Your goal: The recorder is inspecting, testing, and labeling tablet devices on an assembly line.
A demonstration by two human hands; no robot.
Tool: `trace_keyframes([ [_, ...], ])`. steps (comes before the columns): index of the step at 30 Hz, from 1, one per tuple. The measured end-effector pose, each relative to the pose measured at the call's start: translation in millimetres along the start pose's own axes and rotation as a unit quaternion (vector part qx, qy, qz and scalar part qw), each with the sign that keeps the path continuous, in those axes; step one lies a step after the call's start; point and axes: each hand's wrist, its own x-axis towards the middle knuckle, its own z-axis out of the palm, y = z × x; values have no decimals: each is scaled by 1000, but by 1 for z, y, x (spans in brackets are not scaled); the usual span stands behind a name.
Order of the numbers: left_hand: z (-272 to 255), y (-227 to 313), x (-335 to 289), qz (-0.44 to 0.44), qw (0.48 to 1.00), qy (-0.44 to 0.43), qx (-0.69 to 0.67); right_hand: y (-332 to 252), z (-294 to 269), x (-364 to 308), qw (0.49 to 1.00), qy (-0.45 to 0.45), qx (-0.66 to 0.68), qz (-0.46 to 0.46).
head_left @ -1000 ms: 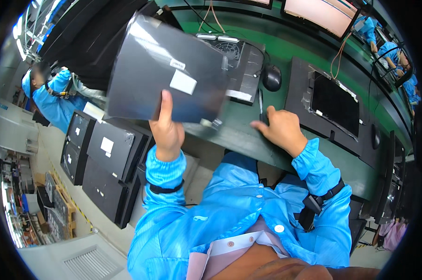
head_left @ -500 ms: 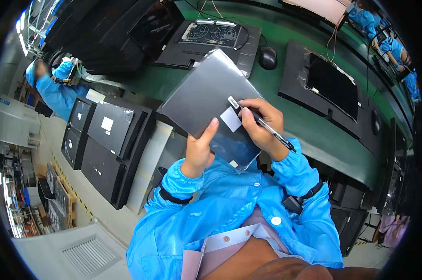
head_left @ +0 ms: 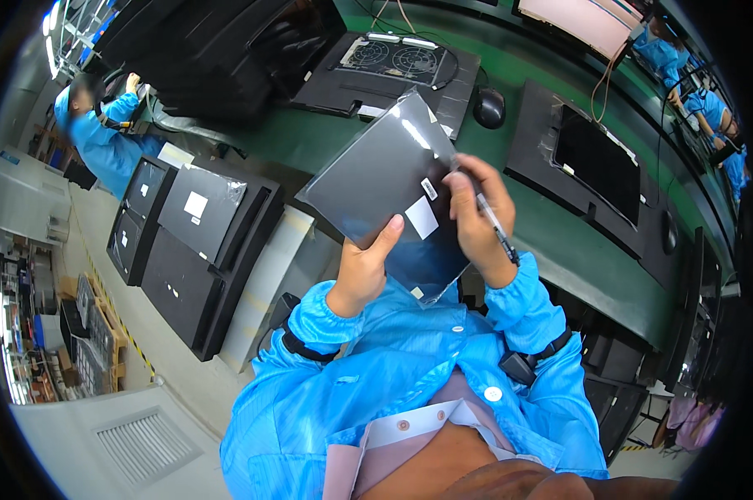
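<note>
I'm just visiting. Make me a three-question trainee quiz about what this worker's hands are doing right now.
1. True or false: the left hand grips the dark shiny bag from below.
2. What does the right hand hold besides the bag? A) scissors B) a pen C) a cup
3. Fill in: the computer mouse lies on the ____ workbench.

Key: 1 true; 2 B; 3 green.

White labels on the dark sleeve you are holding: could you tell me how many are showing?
2: a larger white label just above the left thumb, and a smaller one beside the right hand's fingers. More may sit on the hidden side.
</note>
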Motion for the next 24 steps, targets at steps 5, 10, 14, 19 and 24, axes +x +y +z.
trace_keyframes([
  [5, -35, 55, -14, -7, 995, 97, -26, -4, -34, 50, 921, -121, -366, 58],
  [10, -140, 169, -54, 61, 947, 315, 27, 34, -65, 73, 764, -240, -598, 39],
  [14, -289, 267, -132, 60, 946, 316, 45, 39, -48, 115, 860, -135, -481, -102],
  [19, -383, 263, -135, 13, 897, 414, 155, 117, -61, 171, 833, -44, -530, -153],
  [24, -379, 244, -132, 11, 812, 519, 266, 121, -53, 161, 836, -61, -542, -65],
])
